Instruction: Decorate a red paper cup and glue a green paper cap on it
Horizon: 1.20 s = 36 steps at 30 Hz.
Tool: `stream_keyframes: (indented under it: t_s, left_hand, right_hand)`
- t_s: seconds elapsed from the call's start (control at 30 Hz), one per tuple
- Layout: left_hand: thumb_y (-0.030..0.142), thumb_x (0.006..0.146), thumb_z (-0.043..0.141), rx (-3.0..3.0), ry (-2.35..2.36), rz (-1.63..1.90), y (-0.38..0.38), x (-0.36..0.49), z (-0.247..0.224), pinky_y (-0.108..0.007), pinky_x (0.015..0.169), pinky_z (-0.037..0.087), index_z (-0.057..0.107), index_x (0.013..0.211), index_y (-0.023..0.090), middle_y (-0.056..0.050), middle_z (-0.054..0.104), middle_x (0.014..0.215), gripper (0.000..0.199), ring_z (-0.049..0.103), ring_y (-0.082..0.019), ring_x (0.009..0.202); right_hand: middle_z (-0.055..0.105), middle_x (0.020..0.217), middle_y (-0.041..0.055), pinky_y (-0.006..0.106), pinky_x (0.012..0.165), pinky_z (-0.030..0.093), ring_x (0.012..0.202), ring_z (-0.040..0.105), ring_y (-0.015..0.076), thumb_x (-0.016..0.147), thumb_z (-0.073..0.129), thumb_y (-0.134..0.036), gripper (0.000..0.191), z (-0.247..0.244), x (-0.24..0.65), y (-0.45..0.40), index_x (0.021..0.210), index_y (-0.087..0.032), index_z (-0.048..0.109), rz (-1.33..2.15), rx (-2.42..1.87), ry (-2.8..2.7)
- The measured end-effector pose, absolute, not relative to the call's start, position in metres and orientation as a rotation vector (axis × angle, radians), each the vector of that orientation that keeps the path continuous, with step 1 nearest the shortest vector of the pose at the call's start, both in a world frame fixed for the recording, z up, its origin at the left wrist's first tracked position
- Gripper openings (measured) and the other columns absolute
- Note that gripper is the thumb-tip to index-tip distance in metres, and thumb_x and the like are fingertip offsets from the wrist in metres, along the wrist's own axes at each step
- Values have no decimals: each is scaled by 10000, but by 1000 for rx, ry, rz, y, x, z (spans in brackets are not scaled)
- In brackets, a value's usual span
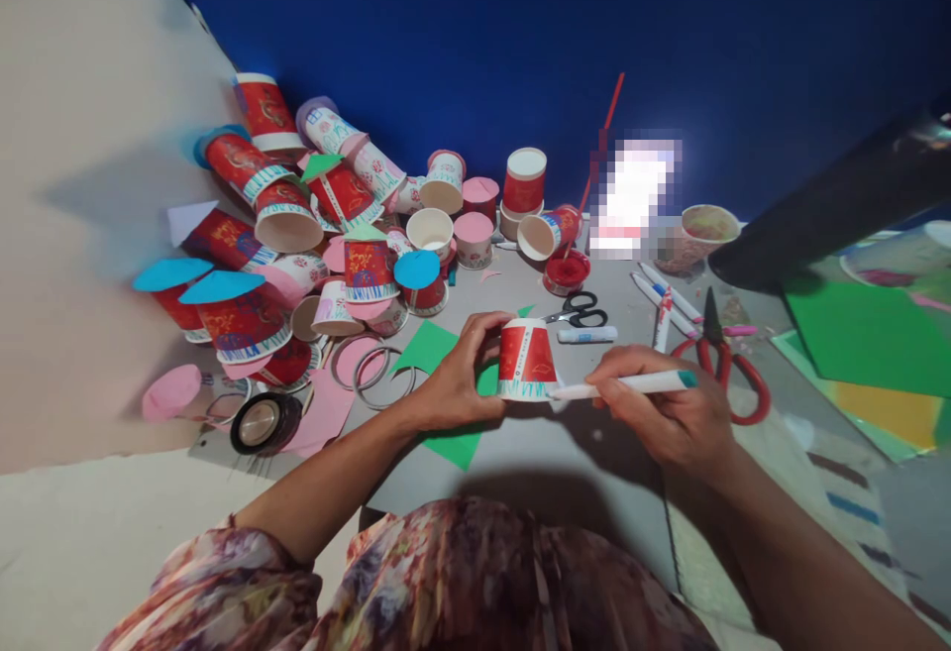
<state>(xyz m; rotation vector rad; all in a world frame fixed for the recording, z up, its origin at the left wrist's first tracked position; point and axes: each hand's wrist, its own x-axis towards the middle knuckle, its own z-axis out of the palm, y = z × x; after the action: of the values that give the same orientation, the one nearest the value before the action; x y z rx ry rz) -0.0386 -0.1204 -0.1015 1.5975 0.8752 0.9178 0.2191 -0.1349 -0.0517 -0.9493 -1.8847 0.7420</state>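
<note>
A red and white paper cup [526, 359] stands upside down at the middle of the table, with teal strokes along its lower white rim. My left hand [472, 379] is closed round the cup's left side. In my right hand [673, 413] is a white felt-tip marker [646, 383] with a teal end. Its tip meets the cup's rim at the right. Green paper [453, 445] lies beneath my left hand. Behind the cup are black-handled scissors [583, 310] and a glue stick [586, 335].
Many decorated paper cups [245, 319] are piled at the left. Metal rings [382, 379] and a roll of tape [260, 423] lie nearby. Red-handled shears [724, 364], markers [673, 294], a red paint pot [567, 272] and green sheets [866, 324] are behind and right.
</note>
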Motion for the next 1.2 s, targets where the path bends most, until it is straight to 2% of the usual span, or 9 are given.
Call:
stream_keyframes:
  t_s: [0.13,0.27,0.4,0.6,0.7,0.9,1.0,1.2]
  left_hand:
    - [189,646,850,1524,832,908,-120,-37,-103,-574,1225,390,361,1416,279,-147,476,1498,916,487,-355,1461]
    - [239,689,878,1545,824,885,-120,-34,-102,-560,1208,411,359,1397,278,-162,474,1499,879,498,-342,1453]
    - [285,693,888,1678,878,813,-120,-37,-102,-560,1175,444,304,1497,258,-185,443,1518,993,515,-358,1419]
    - [481,665,938,2013,897,802,-116,-43,-99,-622,1283,246,217,1637,309,-171,259,1678,1222,232,-417,1585]
    - [503,733,901,2137,831,791,-117,-42,-95,-625,1284,234,175,1660,338,-175,285,1685,1189,230,-408,1591]
    - [531,830,818,2219,880,729,-121,-39,-87,-567,1256,307,262,1645,349,-172,341,1667,1004,315,-367,1564]
    - [504,862,795,2262,871,698,-120,-37,-81,-554,1254,302,267,1649,358,-157,319,1698,959,314,-367,1569]
    - [287,891,726,2354,751,540,-108,-35,-62,-588,1278,212,140,1678,344,-140,230,1750,983,185,-359,1625]
  right_hand:
    - [728,730,1,258,515,507,569,666,148,960,615,-206,121,-56,219,-135,881,-232,704,702,-969,-1810]
    - [738,725,11,268,539,524,582,682,159,954,605,-192,127,-57,218,-132,873,-223,698,699,-938,-1885]
    - [757,732,16,261,522,521,572,687,155,949,596,-194,131,-56,215,-129,879,-216,705,683,-853,-2000]
    - [779,775,26,253,544,542,617,719,158,957,611,-197,114,-58,214,-129,916,-208,716,679,-828,-1995]
    - [791,806,35,258,587,571,670,746,172,953,630,-196,101,-60,212,-130,932,-211,728,664,-811,-1989]
    - [810,877,34,261,675,606,734,767,172,951,641,-165,118,-60,209,-130,1002,-217,734,664,-757,-1992]
    - [818,918,47,271,719,614,782,780,180,964,627,-163,139,-59,209,-130,1037,-217,731,649,-749,-2023]
    - [817,927,51,258,729,606,797,781,176,963,638,-162,121,-64,210,-128,1032,-205,727,650,-751,-2001]
